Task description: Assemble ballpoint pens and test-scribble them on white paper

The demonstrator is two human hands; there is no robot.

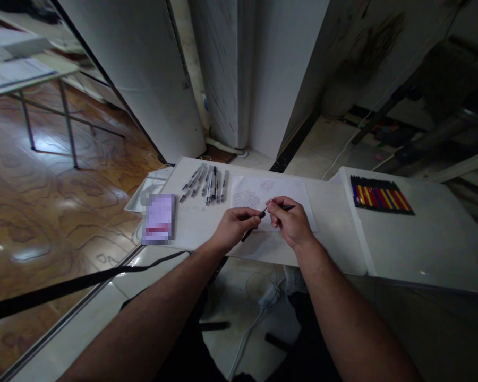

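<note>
My left hand is closed around a black pen barrel, its lower end sticking out below the fingers. Just to the right, my right hand pinches a black pen part that pokes out past the index finger. A thin, refill-like piece shows between the two hands; its exact ends are too small to tell. Under the hands lies a white sheet of paper with lines of handwriting and a scribbled patch. Several clear-barrelled pens lie loosely grouped at its left.
A purple box, partly pixelated, is at the table's left edge. On the white surface at right lies a row of coloured pens in red, yellow and blue. A white power strip with a cable is on the floor below. A pillar rises behind the table.
</note>
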